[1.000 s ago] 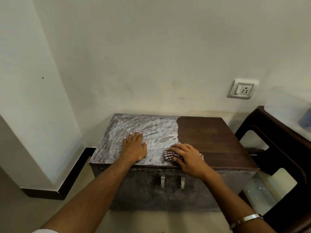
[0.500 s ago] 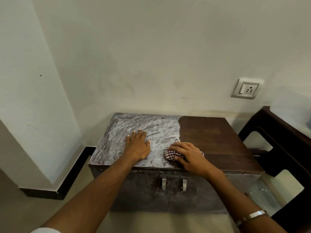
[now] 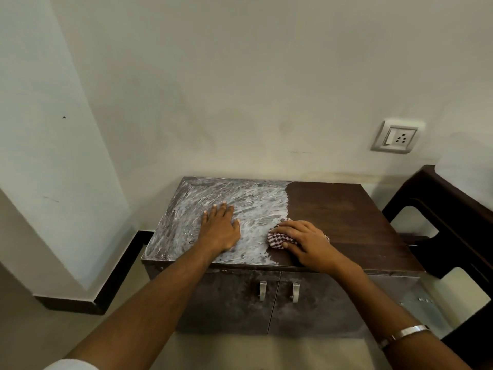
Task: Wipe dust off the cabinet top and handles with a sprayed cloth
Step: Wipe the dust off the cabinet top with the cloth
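A low brown cabinet (image 3: 346, 217) stands against the wall. The left half of its top is covered in smeared white dust; the right half is clean dark wood. My left hand (image 3: 220, 228) lies flat on the dusty half, fingers straight. My right hand (image 3: 304, 241) presses a red-and-white checked cloth (image 3: 277, 240) onto the top near the front edge, right at the border between dusty and clean. Most of the cloth is hidden under the hand. Two metal handles (image 3: 278, 289) sit side by side on the dusty doors below.
A dark wooden chair (image 3: 453, 222) stands close to the cabinet's right side. A wall socket (image 3: 397, 138) is on the wall above right. A white wall corner with black skirting (image 3: 117, 273) juts out at the left. Pale floor lies below.
The view has shifted slightly. My right hand with the cloth has edged a little toward the back of the top; my left hand stays flat in place.
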`<action>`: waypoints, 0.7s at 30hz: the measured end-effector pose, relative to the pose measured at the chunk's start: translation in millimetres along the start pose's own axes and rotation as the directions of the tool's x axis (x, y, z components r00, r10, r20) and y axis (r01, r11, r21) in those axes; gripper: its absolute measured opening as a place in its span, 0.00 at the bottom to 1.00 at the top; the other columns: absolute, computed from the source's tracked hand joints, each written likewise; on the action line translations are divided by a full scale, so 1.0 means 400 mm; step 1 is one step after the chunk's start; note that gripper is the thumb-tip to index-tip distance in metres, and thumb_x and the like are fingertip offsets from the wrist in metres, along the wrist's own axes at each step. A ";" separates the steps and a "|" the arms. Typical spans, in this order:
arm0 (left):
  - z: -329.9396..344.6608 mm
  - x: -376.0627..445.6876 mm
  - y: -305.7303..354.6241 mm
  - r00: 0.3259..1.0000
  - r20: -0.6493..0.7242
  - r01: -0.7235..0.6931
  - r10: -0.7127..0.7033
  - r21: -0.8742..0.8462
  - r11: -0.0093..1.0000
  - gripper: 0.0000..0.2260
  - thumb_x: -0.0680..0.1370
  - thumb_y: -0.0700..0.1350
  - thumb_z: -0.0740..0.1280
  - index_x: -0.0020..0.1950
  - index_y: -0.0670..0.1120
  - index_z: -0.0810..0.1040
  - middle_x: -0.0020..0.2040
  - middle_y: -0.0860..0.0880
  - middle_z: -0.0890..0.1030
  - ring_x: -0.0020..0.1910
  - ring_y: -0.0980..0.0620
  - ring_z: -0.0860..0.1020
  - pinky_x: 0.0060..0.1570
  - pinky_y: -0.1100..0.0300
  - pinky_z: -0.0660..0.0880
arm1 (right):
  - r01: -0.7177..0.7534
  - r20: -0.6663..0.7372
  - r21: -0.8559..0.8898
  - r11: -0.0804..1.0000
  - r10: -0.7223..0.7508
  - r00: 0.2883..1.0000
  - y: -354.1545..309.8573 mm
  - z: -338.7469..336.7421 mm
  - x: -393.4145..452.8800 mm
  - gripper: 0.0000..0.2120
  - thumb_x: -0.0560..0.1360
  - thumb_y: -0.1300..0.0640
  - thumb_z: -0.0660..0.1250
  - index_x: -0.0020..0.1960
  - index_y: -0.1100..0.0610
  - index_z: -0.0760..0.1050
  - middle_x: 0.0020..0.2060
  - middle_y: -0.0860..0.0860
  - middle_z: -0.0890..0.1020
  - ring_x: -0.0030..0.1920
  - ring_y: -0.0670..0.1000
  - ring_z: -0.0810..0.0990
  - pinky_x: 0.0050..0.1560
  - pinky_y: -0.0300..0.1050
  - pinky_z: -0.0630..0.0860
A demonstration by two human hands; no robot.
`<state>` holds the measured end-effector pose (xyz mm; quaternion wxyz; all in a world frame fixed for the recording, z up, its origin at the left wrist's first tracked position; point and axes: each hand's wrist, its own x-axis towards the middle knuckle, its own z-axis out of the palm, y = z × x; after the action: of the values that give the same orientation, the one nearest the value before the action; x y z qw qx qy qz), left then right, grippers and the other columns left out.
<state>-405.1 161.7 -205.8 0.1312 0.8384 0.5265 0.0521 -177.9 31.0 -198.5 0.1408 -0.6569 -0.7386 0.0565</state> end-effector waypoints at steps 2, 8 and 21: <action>-0.001 -0.002 0.001 1.000 0.000 -0.007 0.007 0.003 1.000 0.27 0.83 0.55 0.46 0.80 0.49 0.46 0.80 0.47 0.46 0.79 0.45 0.43 0.76 0.44 0.41 | -0.050 0.000 -0.020 0.999 0.050 0.999 0.010 -0.008 0.015 0.20 0.81 0.46 0.58 0.72 0.40 0.64 0.72 0.41 0.65 0.72 0.48 0.61 0.68 0.49 0.61; 0.000 0.004 0.004 1.000 0.001 -0.005 0.005 0.017 1.000 0.27 0.83 0.55 0.46 0.80 0.48 0.46 0.80 0.47 0.46 0.79 0.45 0.43 0.76 0.44 0.41 | -0.041 0.004 -0.014 0.999 0.041 0.999 -0.024 0.001 0.034 0.20 0.81 0.45 0.57 0.72 0.40 0.64 0.72 0.41 0.65 0.72 0.49 0.61 0.69 0.51 0.61; 0.003 0.028 0.016 1.000 0.001 -0.014 0.014 -0.004 1.000 0.27 0.83 0.55 0.46 0.80 0.49 0.46 0.80 0.47 0.45 0.79 0.45 0.43 0.76 0.45 0.40 | -0.048 0.013 0.014 0.999 0.047 0.999 0.002 -0.006 0.057 0.20 0.81 0.46 0.58 0.73 0.41 0.64 0.72 0.42 0.65 0.72 0.50 0.59 0.69 0.52 0.59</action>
<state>-394.4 168.9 -205.7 0.1328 0.8419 0.5203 0.0539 -178.5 53.3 -193.4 0.1394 -0.6728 -0.7233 0.0694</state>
